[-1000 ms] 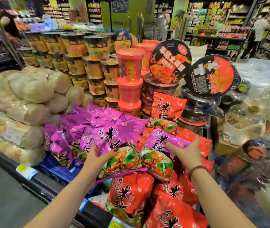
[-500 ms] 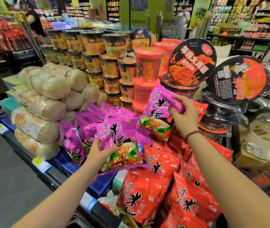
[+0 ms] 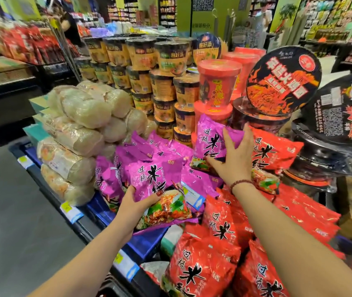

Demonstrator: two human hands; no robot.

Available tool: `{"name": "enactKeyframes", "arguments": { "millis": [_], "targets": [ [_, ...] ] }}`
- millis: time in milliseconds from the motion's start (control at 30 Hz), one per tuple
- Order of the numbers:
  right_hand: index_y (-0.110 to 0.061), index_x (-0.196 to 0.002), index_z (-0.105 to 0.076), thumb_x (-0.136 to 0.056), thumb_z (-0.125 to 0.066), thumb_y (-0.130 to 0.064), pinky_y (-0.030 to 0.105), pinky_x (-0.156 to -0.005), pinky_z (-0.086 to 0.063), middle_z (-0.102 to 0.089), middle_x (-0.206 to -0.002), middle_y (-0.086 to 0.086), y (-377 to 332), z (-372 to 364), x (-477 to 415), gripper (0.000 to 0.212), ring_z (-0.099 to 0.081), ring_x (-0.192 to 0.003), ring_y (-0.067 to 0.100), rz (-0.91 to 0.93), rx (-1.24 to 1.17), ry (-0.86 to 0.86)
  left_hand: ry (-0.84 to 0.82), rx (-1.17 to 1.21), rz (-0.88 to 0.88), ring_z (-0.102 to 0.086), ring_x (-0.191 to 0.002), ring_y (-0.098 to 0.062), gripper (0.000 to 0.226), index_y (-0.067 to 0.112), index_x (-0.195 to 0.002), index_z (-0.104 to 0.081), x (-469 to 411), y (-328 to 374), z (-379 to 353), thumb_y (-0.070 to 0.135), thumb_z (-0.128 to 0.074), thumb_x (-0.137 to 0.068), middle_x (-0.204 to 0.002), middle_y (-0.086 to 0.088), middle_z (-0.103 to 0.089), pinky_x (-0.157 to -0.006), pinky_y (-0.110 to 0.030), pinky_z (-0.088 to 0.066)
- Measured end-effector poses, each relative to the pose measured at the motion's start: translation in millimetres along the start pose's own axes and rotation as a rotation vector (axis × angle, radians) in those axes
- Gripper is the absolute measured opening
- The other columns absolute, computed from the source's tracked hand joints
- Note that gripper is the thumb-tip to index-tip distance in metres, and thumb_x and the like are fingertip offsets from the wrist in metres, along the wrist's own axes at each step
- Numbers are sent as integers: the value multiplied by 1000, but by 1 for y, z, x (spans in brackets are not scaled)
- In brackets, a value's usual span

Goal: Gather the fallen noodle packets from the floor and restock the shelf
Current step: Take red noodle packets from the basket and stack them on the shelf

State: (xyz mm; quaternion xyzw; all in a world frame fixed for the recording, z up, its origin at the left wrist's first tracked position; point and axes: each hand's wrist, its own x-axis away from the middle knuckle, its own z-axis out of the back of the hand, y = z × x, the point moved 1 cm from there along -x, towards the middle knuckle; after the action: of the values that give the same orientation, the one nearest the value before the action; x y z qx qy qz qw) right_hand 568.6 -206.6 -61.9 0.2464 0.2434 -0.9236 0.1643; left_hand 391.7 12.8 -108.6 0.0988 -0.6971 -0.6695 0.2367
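Note:
My left hand [image 3: 135, 203] grips a purple noodle packet [image 3: 162, 189] by its lower left edge, at the front of the purple pile [image 3: 132, 159] on the shelf [image 3: 142, 245]. My right hand [image 3: 234, 156] holds a second purple packet [image 3: 208, 139] upright, thumb under its bottom edge and fingers over its top right, against the red cups behind the pile. Red noodle packets [image 3: 220, 230] fill the shelf below and right of my right arm.
Clear bags of pale noodles [image 3: 80, 133] are stacked at the left. Orange-and-black cups [image 3: 162, 82], red cups [image 3: 218, 82] and round black bowls [image 3: 282, 82] stand behind. Grey floor [image 3: 9, 211] lies left of the shelf's edge. People stand in the far aisles.
My right hand lifted a purple packet off the front pile and carried it up to the back, against the red cups. My left hand kept hold of its packet.

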Motion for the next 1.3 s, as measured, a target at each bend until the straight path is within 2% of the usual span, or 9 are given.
{"name": "enactKeyframes", "arguments": {
  "millis": [133, 300, 400, 500, 733, 1000, 1067, 1167, 1300],
  "targets": [
    [-28, -147, -36, -78, -71, -40, 51, -117, 3, -13, -156, 16, -7, -2, 5, 78, -10, -143, 38, 342, 435, 204, -18, 36, 3, -28, -143, -24, 101, 16, -156, -12, -3, -4, 1, 27, -77, -81, -160, -5, -21, -106, -37, -33],
    [-29, -145, -41, -88, -56, -51, 52, -115, 6, -25, -157, 11, -3, -22, -6, 62, -18, -144, 35, 577, 584, 1, -7, 50, -1, -50, -128, -25, 101, 19, -147, -32, -2, -3, 4, 35, -89, -66, -149, -5, -41, -104, -44, -45],
    [-37, -147, -32, -87, -42, -67, 58, -114, 2, -20, -158, 8, -5, -29, -9, 68, -17, -145, 36, 514, 662, -161, -9, 49, 11, -57, -121, -26, 116, 24, -144, -36, 1, -2, 7, 52, -91, -46, -144, -4, -48, -101, -51, -48],
    [-37, -146, -34, -82, -52, -67, 61, -112, -11, -25, -157, 9, -10, -29, -10, 74, -21, -143, 38, 475, 660, -181, -11, 70, 6, -56, -124, -25, 124, 27, -146, -35, -1, -6, 10, 61, -90, -40, -145, -2, -47, -102, -52, -47],
    [-18, -132, -57, -68, -83, -36, 54, -95, -42, -42, -148, 15, -14, -23, -11, 71, -46, -127, 41, 554, 656, -123, -22, 87, 14, -53, -126, -30, 136, 31, -149, -29, -6, -11, 14, 67, -90, -33, -150, -4, -40, -102, -54, -46],
    [-10, -124, -59, -71, -79, -37, 48, -88, -46, -46, -142, 18, -35, -4, -12, 64, -47, -123, 43, 492, 620, -52, -56, 140, -10, -41, -136, -25, 104, 20, -153, -23, -15, -18, 12, 37, -81, -69, -155, -4, -31, -109, -48, -40],
    [-12, -133, -53, -76, -70, -51, 50, -97, -41, -38, -149, 17, -43, -1, -14, 71, -39, -131, 42, 471, 622, -101, -53, 140, -19, -42, -136, -26, 110, 22, -153, -22, -16, -21, 12, 42, -86, -65, -155, -4, -31, -108, -50, -41],
    [-28, -152, -13, -89, -34, -69, 56, -116, -9, 2, -161, 10, -31, -14, -11, 79, -2, -146, 38, 466, 667, -326, -55, 134, -28, -48, -130, -26, 125, 25, -152, -26, -16, -21, 11, 54, -90, -49, -150, 2, -36, -104, -50, -46],
    [-41, -150, 6, -88, -11, -74, 60, -112, 16, 28, -154, 6, -12, -27, -5, 72, 22, -143, 37, 420, 622, -442, -63, 152, -34, -53, -127, -24, 120, 28, -145, -37, -15, -23, 13, 57, -93, -44, -146, 0, -47, -102, -51, -47]
  ]
}}
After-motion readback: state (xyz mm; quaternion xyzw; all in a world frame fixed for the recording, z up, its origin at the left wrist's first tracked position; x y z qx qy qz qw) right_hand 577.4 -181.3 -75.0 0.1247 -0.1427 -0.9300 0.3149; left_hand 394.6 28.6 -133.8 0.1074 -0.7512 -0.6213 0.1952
